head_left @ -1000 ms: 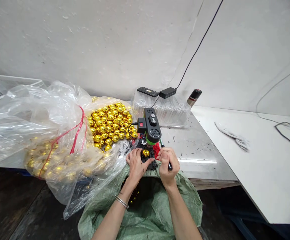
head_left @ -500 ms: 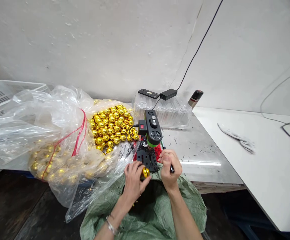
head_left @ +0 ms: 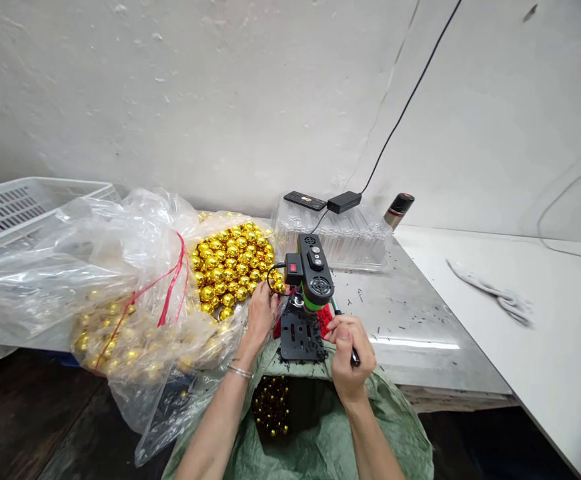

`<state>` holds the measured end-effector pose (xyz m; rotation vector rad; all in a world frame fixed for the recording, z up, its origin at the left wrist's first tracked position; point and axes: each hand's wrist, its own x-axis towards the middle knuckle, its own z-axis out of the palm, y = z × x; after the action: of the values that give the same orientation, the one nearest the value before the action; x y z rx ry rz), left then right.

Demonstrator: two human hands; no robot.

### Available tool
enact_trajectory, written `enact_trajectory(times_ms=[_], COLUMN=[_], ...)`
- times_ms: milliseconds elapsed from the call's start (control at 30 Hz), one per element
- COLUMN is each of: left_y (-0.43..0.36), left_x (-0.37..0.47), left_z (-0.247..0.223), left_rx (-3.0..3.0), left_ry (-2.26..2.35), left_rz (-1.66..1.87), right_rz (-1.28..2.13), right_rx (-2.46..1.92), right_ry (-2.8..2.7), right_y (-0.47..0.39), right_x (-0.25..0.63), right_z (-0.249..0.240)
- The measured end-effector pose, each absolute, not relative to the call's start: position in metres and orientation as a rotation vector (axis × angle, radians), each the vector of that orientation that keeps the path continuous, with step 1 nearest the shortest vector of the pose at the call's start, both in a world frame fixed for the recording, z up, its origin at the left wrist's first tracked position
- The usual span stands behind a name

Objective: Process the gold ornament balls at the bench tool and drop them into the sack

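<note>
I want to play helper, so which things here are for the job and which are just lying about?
Seems part of the job:
black machine, its handle in the right hand
gold balls, near the left hand
green sack, gold balls inside

Probably just lying about:
white basket
dark-capped bottle
pale crumpled thing, maybe a glove

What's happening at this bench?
A person is working with both hands at a small black machine. The right hand grips a black handle beside it. The left hand is at the near right edge of a pile of shiny gold balls; whether it holds one can't be made out. Black bits lie on and around the slotted plate. Below, an open green sack has gold balls inside.
</note>
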<state>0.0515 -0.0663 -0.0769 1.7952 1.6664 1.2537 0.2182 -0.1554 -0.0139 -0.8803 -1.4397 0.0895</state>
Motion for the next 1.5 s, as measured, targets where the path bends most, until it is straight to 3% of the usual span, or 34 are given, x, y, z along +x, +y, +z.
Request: enact_trajectory(times_ms=[267, 533, 700, 900, 1167, 1500], left_y=[-0.038, -0.044, -0.062, -0.101, -0.119, -0.118], left_x=[0.062, 0.054, 0.044, 0.027, 0.056, 0.087], left_z=[-0.074, -0.081, -0.080, -0.075, -0.090, -0.099], left_rx=[1.984, 1.884, 1.171, 0.593, 0.815, 1.528], left_ry=[1.838, 1.611, 1.324, 1.038, 1.088, 1.484], left_rz=[0.752, 1.000, 1.301, 1.292, 1.224, 1.046], right_rz=[0.081, 0.063, 0.064, 0.077, 0.054, 0.051], right_rx=[-0.887, -0.883, -0.886, -0.889, -0.885, -0.873], right_ry=[-1.439, -1.431, -1.436, -1.416, -1.430, -1.469], right_y=[-0.156, -0.155, -0.155, -0.155, -0.156, -0.158], right_x=[0.217, 0.216, 0.216, 0.215, 0.214, 0.215], right_z=[-0.018, -0.018, -0.017, -0.019, -0.016, -0.015])
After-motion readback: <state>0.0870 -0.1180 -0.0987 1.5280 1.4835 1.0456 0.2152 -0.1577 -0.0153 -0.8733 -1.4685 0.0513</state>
